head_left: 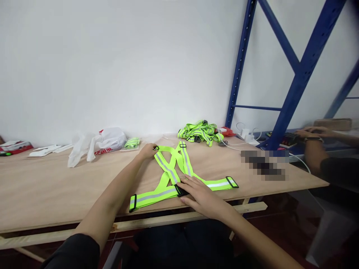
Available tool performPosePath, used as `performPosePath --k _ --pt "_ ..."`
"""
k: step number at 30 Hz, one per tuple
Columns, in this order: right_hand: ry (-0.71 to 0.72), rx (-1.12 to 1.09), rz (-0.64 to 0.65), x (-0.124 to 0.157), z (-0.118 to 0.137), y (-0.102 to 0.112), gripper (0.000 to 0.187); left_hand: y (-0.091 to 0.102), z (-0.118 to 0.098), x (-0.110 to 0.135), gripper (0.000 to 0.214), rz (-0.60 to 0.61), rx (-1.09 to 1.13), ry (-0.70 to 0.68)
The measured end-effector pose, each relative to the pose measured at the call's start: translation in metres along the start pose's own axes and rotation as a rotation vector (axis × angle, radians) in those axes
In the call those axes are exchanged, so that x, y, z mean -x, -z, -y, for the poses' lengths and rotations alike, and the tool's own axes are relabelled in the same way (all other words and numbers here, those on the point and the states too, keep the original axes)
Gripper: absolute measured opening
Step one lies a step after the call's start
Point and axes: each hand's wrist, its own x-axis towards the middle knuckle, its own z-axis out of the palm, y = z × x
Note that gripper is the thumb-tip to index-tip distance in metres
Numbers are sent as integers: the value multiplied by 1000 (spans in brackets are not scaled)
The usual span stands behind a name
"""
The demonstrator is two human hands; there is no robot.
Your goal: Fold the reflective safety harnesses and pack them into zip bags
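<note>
A neon-yellow reflective vest (pixel 168 169) made of elastic straps with grey stripes lies spread on the wooden table, its straps crossing in the middle. At its upper left corner, my left hand (pixel 147 151) is closed on the shoulder strap beside a black slider (pixel 156 148). My right hand (pixel 198 193) rests with fingers stretched over the waist strap, partly covering the black buckle (pixel 181 190). Black sliders also sit at both ends of the waist band. The left fingertips are partly hidden.
Behind the vest is a tangled pile of similar straps (pixel 198 131). A packaged vest (pixel 131 143) and a white plastic bag (pixel 110 140) are by the wall. A blue metal rack (pixel 291 93) stands right, near white cables and chargers (pixel 246 135). Another person's hands (pixel 315 131) are far right.
</note>
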Motion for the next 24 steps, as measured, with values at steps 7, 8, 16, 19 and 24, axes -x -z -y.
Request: performPosePath --k 7,8,16,19,24 --pt "-1 -9 -25 1 -6 -6 50 54 -18 -24 21 -169 -141 -18" --pt "-6 -10 -25 1 -7 -7 50 61 -23 -30 21 -191 -156 -30" --pt "-44 -8 -16 0 -1 -2 52 52 -78 -74 26 -209 -229 -100" --pt "-70 -20 -29 1 2 0 51 24 -91 -79 30 -167 -235 -86" --pt "-69 -2 -8 2 2 1 51 -17 -95 -63 35 -104 -212 -52"
